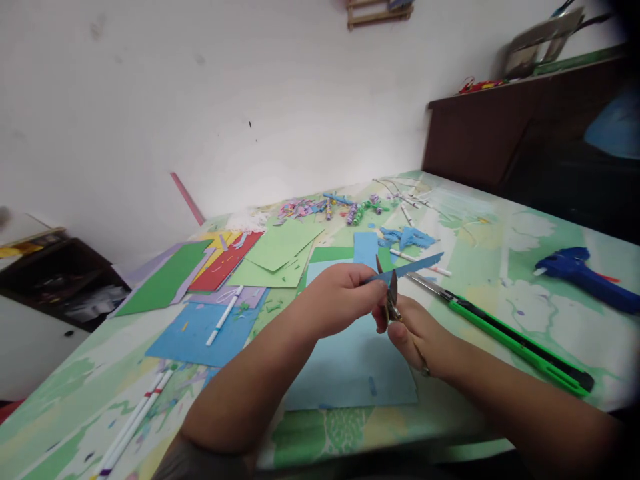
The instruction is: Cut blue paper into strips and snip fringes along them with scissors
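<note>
Above green-patterned worktop strewn with coloured paper sheets, left hand pinching blue paper strip over light blue sheet, right hand closed on scissors at the strip, green cutter and blue glue gun to the right, white wall behind

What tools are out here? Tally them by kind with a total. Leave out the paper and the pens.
Scissors, in the right hand, at the blue paper strip that the left hand holds: 1
Green utility knife, on the table: 1
Blue glue gun, on the table: 1
Total: 3
</note>
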Demonstrator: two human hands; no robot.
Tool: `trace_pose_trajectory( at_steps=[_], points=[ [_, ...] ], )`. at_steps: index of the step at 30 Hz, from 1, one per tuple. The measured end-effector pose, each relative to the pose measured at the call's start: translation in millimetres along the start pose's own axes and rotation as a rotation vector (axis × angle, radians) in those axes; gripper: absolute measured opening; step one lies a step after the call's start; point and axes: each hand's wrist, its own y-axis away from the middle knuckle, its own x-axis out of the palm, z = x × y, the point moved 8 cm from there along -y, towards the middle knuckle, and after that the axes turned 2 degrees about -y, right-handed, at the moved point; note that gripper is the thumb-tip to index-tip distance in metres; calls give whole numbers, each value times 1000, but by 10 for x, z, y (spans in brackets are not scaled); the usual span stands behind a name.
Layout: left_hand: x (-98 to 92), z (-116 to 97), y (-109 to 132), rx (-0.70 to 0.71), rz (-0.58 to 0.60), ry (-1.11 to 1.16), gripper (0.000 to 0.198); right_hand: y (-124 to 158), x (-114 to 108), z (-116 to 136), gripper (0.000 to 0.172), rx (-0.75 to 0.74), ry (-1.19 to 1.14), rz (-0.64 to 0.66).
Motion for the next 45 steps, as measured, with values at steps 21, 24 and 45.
trace_pose_trajectory(
  at_steps=[21,24,45],
  points=[
    [-66,-45,22,60,-26,-234,18,9,71,-103,61,65,-17,36],
    [-30,16,17,-13,15,-94,17,12,48,-84,61,67,4,17],
    [-98,-177,79,260,-214,-293,22,-12,12,41,59,-29,-38,49]
  ],
)
